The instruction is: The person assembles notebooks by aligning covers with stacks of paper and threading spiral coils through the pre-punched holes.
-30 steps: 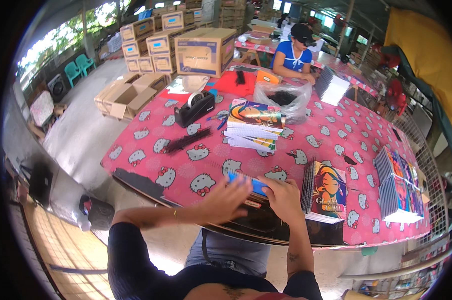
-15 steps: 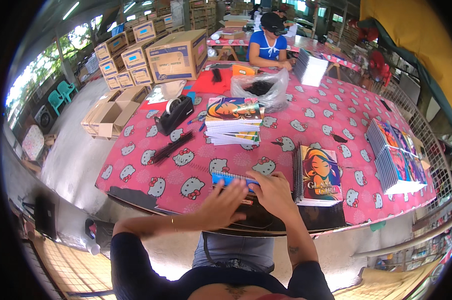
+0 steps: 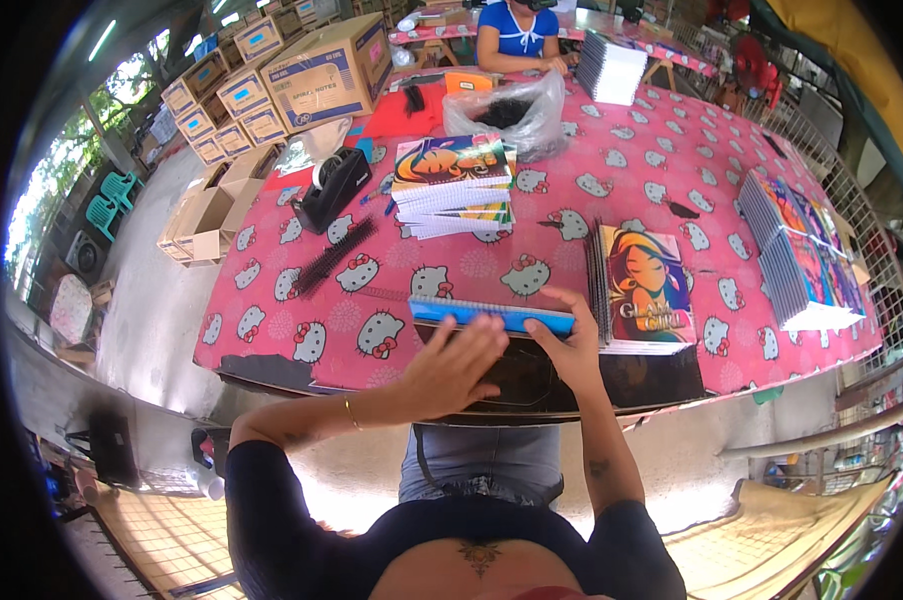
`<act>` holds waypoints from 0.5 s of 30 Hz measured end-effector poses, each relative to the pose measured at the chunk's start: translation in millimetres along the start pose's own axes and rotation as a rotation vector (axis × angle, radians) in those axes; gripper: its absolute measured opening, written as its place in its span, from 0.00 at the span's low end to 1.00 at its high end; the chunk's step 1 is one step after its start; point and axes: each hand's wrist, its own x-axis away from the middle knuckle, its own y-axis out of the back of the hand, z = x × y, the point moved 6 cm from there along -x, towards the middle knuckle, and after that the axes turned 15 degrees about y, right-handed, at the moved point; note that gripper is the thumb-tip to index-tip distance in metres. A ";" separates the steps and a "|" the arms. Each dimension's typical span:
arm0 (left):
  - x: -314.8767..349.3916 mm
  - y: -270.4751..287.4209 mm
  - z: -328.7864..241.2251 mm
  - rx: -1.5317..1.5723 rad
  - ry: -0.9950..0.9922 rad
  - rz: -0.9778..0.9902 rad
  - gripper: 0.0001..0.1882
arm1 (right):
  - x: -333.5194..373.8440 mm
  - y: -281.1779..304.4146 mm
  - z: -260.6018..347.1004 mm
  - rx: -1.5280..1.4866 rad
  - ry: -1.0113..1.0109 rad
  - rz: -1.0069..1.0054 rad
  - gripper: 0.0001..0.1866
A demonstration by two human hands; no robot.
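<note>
A notebook with a blue cover (image 3: 492, 314) stands tilted on its edge at the front of the table, its spine upward. A thin wire coil (image 3: 380, 293) sticks out past its left end. My right hand (image 3: 572, 345) grips the notebook's right end between thumb and fingers. My left hand (image 3: 454, 362) lies across its near face with fingers stretched out, slightly blurred. To the right rests a stack of spiral notebooks (image 3: 647, 285) with a girl on the cover. Beyond my hands sits a stack of covered pages (image 3: 452, 185).
Black wire coils (image 3: 334, 256) lie beside a black tape dispenser (image 3: 332, 190). A plastic bag (image 3: 512, 115) holds dark coils. Tied notebooks (image 3: 802, 250) stand at the right. Cardboard boxes (image 3: 327, 75) are piled at the far left. Across the table sits a person in blue (image 3: 517, 40).
The view has tipped downward, so the table sits higher in it. My right hand has shifted to the notebook's right end, and more of the blue cover shows.
</note>
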 end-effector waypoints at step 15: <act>-25.8 18.4 -8.0 -0.185 0.025 0.062 0.54 | 2.8 -26.2 -10.1 -0.252 -0.051 0.123 0.16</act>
